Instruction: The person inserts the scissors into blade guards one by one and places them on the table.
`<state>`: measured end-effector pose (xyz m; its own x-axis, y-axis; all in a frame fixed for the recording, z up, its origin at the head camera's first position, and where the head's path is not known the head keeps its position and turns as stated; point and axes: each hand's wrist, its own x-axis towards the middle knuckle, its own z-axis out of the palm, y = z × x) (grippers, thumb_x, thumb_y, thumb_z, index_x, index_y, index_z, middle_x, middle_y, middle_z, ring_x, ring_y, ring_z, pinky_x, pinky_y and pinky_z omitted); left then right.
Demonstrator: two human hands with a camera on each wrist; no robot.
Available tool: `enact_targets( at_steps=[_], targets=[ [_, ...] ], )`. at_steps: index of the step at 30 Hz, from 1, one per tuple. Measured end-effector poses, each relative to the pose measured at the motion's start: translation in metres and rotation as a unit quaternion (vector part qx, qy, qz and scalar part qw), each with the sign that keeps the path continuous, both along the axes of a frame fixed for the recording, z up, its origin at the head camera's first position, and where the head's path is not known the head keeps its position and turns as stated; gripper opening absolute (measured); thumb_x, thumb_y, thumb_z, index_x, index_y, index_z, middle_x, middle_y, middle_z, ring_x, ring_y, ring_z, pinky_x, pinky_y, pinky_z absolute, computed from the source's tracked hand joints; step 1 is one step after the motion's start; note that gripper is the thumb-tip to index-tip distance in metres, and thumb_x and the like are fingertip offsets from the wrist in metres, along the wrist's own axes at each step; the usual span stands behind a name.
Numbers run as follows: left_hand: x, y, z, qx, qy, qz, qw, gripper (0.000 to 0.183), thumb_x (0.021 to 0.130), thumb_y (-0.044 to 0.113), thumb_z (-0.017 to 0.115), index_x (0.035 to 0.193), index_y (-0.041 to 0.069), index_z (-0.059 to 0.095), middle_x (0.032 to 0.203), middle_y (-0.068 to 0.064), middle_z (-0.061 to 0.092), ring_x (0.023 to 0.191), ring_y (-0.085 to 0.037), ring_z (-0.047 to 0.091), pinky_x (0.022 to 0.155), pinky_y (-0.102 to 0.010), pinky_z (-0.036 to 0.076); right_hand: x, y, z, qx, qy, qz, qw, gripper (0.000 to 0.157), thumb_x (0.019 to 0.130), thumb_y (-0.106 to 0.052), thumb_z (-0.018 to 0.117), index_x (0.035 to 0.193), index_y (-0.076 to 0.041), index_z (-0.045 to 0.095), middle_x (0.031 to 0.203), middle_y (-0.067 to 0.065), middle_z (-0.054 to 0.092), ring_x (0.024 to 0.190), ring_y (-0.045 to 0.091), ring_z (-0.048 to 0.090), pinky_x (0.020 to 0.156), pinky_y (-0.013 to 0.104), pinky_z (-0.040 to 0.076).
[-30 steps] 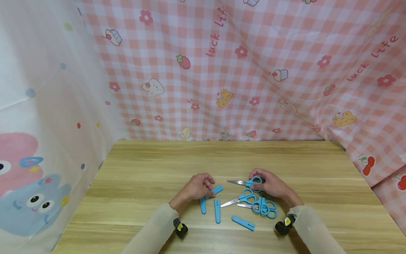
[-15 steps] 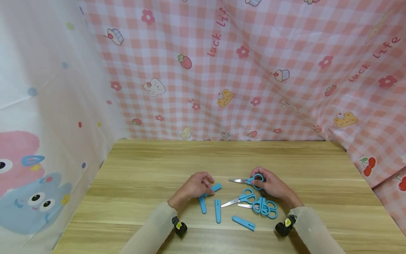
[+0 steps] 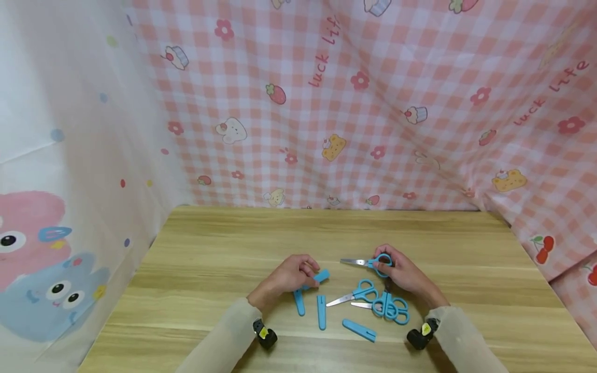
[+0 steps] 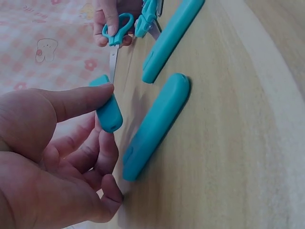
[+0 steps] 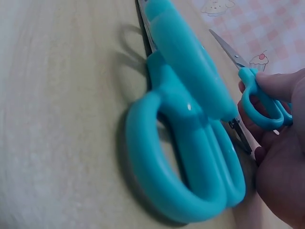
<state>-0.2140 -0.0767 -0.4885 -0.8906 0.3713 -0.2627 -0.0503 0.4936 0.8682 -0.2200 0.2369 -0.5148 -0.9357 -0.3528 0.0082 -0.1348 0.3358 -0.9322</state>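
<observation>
My left hand point(image 3: 288, 273) pinches a blue scissors cover point(image 4: 110, 115) between thumb and fingers, just above the table. With its thumb and fingers my right hand point(image 3: 404, 270) holds a pair of small scissors point(image 3: 356, 262) by the blue handle. The blades are together and point left toward the cover, a short gap away. Below the left hand lies another blue cover point(image 3: 299, 303), and a third cover point(image 3: 322, 312) lies to its right. Nearer the right hand, a pair of scissors point(image 3: 365, 291) rests on the wood beside a heap of overlapping blue-handled scissors point(image 5: 176, 138).
One more blue cover point(image 3: 359, 330) lies slantwise toward the table's front. The wooden table point(image 3: 224, 233) ends at a pink checked cloth point(image 3: 261, 129) at the back. A white cloth point(image 3: 88, 171) hangs on the left. Each wrist wears a small black camera point(image 3: 266, 334).
My right hand has lifted the scissors slightly, up and a little to the right, away from the others. The left hand keeps its hold on the cover and has barely moved.
</observation>
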Motion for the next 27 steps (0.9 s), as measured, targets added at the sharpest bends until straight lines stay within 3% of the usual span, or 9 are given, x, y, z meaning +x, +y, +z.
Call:
enact_targets(
  at_steps=[10,19,27],
  targets=[
    [0.001,-0.003,0.006,0.016,-0.003,0.018,0.9997,0.034,0.082,0.008,0.079,0.112,0.014,0.064,0.093,-0.003,0.065,0.080,-0.020,0.059,0.069,-0.032,0.047,0.000,0.000,0.004,-0.020,-0.012,-0.022,0.999,0.015,0.100,-0.007,0.055,0.110,0.002,0.047,0.100,0.015,0.057,0.086,0.018,0.055,0.075,0.025,0.045],
    [0.000,-0.004,0.007,0.045,-0.006,0.010,0.9989,0.043,0.083,0.007,0.077,0.123,0.012,0.062,0.097,-0.006,0.062,0.075,-0.020,0.059,0.065,-0.031,0.048,-0.003,0.002,0.006,-0.031,-0.021,-0.013,0.999,0.017,0.102,-0.008,0.052,0.112,0.003,0.044,0.098,0.023,0.061,0.086,0.025,0.059,0.075,0.027,0.046],
    [0.001,-0.006,0.008,0.075,0.003,0.012,0.9971,0.050,0.085,-0.001,0.073,0.132,0.007,0.057,0.101,-0.008,0.061,0.078,-0.020,0.065,0.067,-0.034,0.056,0.000,0.001,0.012,-0.039,-0.024,-0.017,0.999,0.015,0.102,-0.005,0.052,0.111,0.004,0.045,0.102,0.018,0.059,0.090,0.026,0.063,0.078,0.026,0.049]
  ],
)
